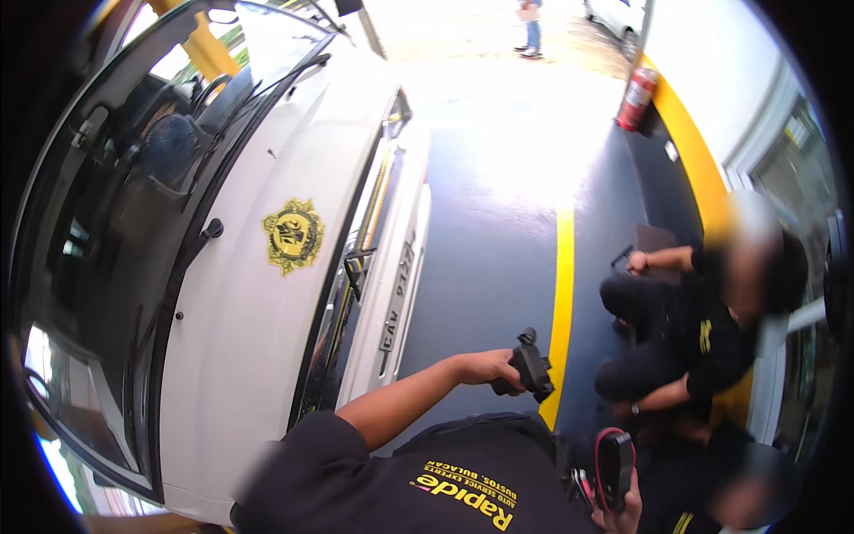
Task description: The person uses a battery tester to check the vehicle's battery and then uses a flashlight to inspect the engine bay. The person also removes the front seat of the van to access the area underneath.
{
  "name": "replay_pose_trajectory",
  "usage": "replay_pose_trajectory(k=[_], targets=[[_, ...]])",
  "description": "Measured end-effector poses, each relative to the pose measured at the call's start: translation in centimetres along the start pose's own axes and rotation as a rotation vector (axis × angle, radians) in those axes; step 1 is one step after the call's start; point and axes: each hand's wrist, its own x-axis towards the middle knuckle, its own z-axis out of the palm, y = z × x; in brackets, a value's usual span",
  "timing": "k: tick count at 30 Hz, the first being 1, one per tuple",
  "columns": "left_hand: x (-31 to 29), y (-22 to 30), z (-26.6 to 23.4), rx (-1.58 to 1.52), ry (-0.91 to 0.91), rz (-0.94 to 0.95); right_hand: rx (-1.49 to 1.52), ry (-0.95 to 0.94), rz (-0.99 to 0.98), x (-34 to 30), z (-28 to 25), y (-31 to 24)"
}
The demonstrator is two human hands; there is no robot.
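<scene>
My left hand (485, 366) reaches out at the middle, its fingers closed on a black plastic device (532, 367) with a knob at its top end. I cannot make out its exact kind. It is held above the floor beside a yellow line. At the lower right, close to my body, my right hand (629, 509) grips a black handheld tester (614, 465) with a red lead looped around its edge. Small red and pale lead ends (583, 487) show beside the tester, against my dark shirt. The right hand's fingers are partly hidden.
A white vehicle (240, 329) with a yellow-black emblem fills the left. Two people in dark shirts, one seated (694, 329), are close on my right. A red fire extinguisher (637, 100) stands by the wall. Far off, someone (531, 31) stands near a white car (616, 20).
</scene>
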Motion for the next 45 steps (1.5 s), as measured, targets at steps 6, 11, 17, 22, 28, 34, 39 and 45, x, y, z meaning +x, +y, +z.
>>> replay_pose_trajectory(k=[6, 11, 17, 22, 28, 34, 39, 45], targets=[[2.0, 12.1, -10.9, -0.219, 0.056, 0.317, -0.124, -0.107, -0.004, 30.3, 8.7, -10.8], [2.8, 18.5, -19.3, -0.469, 0.201, 0.508, -0.398, -0.299, 0.074, 53.2, 14.7, -19.0], [3.9, 34.9, -28.7, -0.378, 0.332, 0.798, -0.743, -0.581, 0.104, 77.1, 25.8, -30.3], [6.8, 43.9, -42.6, -0.432, 0.553, 0.837, -0.826, -0.704, 0.166, 96.4, 31.7, -34.2], [12.1, 59.0, -55.7, -0.223, 0.771, 0.613, -0.610, -0.501, 0.128, 110.0, 32.1, -39.6], [13.4, 72.4, -67.2, -0.126, 0.853, 0.477, -0.406, -0.450, 0.156, 125.0, 33.8, -45.6], [16.0, 79.3, -79.8, -0.292, 0.817, 0.531, -0.633, -0.460, 0.160, 140.7, 37.8, -50.0], [17.0, 85.6, -90.7, -0.505, 0.883, 0.716, -0.884, -0.553, 0.216, 154.3, 47.1, -52.1]])
